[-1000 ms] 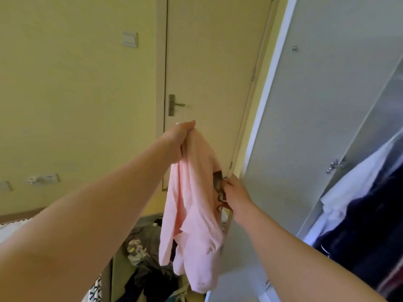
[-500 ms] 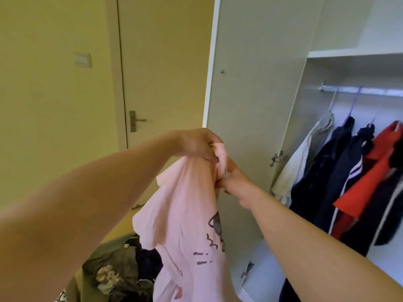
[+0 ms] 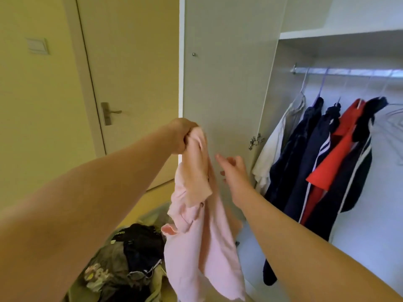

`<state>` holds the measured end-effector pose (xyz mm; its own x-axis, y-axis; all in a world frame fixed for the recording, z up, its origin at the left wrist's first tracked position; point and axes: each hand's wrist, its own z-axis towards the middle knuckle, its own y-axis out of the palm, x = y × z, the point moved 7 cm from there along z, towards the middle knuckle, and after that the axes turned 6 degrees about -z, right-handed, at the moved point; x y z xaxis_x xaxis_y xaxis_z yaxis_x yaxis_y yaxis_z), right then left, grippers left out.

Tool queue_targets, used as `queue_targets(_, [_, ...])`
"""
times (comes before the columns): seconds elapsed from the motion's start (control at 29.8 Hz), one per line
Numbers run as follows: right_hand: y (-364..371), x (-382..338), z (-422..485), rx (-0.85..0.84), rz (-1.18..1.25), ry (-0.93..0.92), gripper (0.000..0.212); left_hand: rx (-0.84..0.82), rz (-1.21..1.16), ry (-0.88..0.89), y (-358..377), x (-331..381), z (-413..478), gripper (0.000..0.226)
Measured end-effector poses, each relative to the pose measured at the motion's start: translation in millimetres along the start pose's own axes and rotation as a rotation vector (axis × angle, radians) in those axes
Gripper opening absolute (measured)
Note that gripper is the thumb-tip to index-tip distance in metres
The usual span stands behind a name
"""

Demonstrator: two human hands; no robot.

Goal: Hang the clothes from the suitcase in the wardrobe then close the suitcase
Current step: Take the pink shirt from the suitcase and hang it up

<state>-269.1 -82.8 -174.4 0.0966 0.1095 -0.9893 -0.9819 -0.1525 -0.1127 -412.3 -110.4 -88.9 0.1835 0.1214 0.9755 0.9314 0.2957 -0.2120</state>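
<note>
1. Wardrobe [image 3: 381, 214] stands open, dark jackets [image 3: 305, 160] crowding the left end of the rail [image 3: 349, 71].
2. Left hand [image 3: 183, 136] clutches the pink top [image 3: 196, 236] bunched, beside the door [image 3: 222, 83]; right hand [image 3: 234, 171] hangs open, empty.
3. Best fetch a spare hanger [image 3: 392, 112], then shake it flat.

Wardrobe rail [image 3: 349, 71] with jackets [image 3: 305, 149] hanging.

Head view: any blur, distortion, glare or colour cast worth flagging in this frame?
Head view: wide-angle distortion slants the room door and the wardrobe door; the right hand is motion-smeared, the left hand gripping the pink shirt sharper; the hanging rail glares bluish-white; the wall has a yellow cast.
</note>
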Motion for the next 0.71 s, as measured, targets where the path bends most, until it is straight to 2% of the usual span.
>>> queue_targets(0.07, [9, 8, -6, -0.176, -0.010, 0.090, 0.018, -0.065, 0.020, 0.119, 23, 11, -2, 0.037])
queue_targets(0.13, [15, 13, -18, -0.340, -0.196, 0.092, 0.022, 0.009, -0.103, 0.192, 31, 25, -12, 0.040])
queue_targets(0.17, [15, 13, -24, -0.380, -0.274, 0.053, 0.020, -0.047, -0.044, 0.199, 39, 30, -10, 0.039])
queue_targets(0.2, [11, 10, -26, -0.369, -0.298, 0.019, 0.015, -0.072, -0.014, 0.181, 46, 32, -6, 0.036])
queue_targets(0.24, [4, 8, -26, -0.324, -0.253, 0.010, 0.008, -0.114, -0.130, 0.086, 56, 30, 1, 0.034])
queue_targets(0.27, [-6, 5, -23, -0.272, -0.139, 0.037, 0.006, -0.159, -0.228, 0.051, 66, 32, 2, 0.031])
queue_targets(0.34, [-21, 1, -17, -0.241, 0.173, 0.104, 0.008, -0.243, -0.261, 0.055, 84, 28, 0, 0.021])
queue_targets(0.4, [-41, -6, -3, -0.169, 0.360, 0.117, 0.009, -0.372, -0.042, 0.126, 100, 19, 2, 0.016])
queue_targets(0.47, [-61, -8, 9, -0.021, 0.433, 0.128, 0.008, -0.493, 0.121, 0.068, 104, -1, 5, 0.030])
queue_targets(0.57, [-86, -3, 21, 0.077, 0.429, 0.181, 0.010, -0.642, 0.116, -0.021, 116, -20, 6, 0.047])
queue_targets(0.64, [-97, -3, 24, 0.066, 0.446, 0.171, 0.014, -0.628, 0.272, 0.033, 127, -23, 10, 0.043])
queue_targets(0.71, [-109, -8, 24, 0.082, 0.502, 0.145, 0.018, -0.526, 0.477, 0.116, 136, -26, 18, 0.034])
